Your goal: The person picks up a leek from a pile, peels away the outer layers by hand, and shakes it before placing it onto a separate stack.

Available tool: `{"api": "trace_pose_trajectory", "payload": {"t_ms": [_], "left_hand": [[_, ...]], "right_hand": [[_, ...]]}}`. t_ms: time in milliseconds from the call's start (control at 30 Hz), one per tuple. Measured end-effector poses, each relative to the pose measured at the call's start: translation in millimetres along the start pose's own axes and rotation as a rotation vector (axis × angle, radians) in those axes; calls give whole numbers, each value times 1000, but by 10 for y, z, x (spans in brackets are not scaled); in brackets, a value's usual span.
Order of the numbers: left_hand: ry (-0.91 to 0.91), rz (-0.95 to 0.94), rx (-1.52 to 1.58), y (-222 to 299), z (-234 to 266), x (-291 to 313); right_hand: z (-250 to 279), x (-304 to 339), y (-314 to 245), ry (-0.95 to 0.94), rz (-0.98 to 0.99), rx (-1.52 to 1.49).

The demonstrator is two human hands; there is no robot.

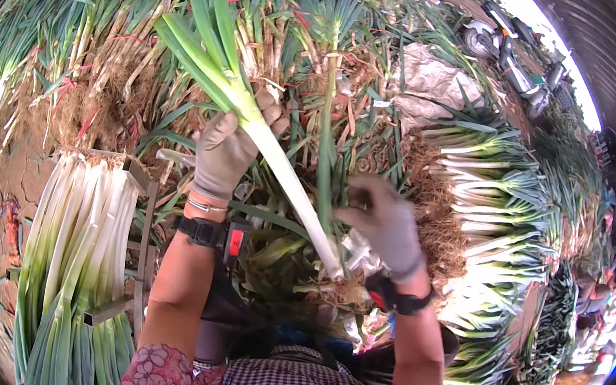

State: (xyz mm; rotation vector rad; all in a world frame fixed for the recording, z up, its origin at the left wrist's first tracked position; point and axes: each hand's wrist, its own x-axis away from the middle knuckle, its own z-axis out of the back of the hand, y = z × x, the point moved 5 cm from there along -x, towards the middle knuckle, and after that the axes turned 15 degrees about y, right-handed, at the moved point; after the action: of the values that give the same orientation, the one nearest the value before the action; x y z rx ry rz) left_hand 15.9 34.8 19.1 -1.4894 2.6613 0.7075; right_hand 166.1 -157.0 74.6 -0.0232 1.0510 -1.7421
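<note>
My gloved left hand (227,150) is closed around a leek (284,165), gripping it where the white shaft turns green. The leek slants across the middle, its green leaves pointing to the upper left and its root end to the lower right. To the right of the shaft is my gloved right hand (389,227), slightly blurred, its thumb and fingers curved but apart with nothing visible between them. It is near the root end without holding it. Loose leaves and trimmings (271,255) lie beneath the leek, in front of my lap.
Cleaned leeks (78,238) fill a metal rack (144,264) on my left. A long row of leeks (488,211) lies at right, roots inward. Bundles of untrimmed leeks (114,52) spread across the far side. Beyond are a pale sack (437,84) and a scooter (510,63).
</note>
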Motion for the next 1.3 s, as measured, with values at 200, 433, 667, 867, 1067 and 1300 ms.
{"api": "trace_pose_trajectory", "payload": {"t_ms": [200,433,667,867,1067,1300], "left_hand": [[194,52,-18,-134,32,-15],[268,48,44,-77,137,-39],[304,-3,-10,-191,151,-48],[229,92,24,-324,64,-91],[276,-84,-224,-365,177,-20],[241,33,-192,-382,68,-41]], "right_hand": [[-823,-206,-360,80,104,70],[-864,-351,177,180,-122,-180],[-1033,-282,-265,242,122,-106],[-966,-280,214,129,-378,-447],[-1034,-396,-177,142,-184,-364],[-961,-267,-55,188,-161,-360]]}}
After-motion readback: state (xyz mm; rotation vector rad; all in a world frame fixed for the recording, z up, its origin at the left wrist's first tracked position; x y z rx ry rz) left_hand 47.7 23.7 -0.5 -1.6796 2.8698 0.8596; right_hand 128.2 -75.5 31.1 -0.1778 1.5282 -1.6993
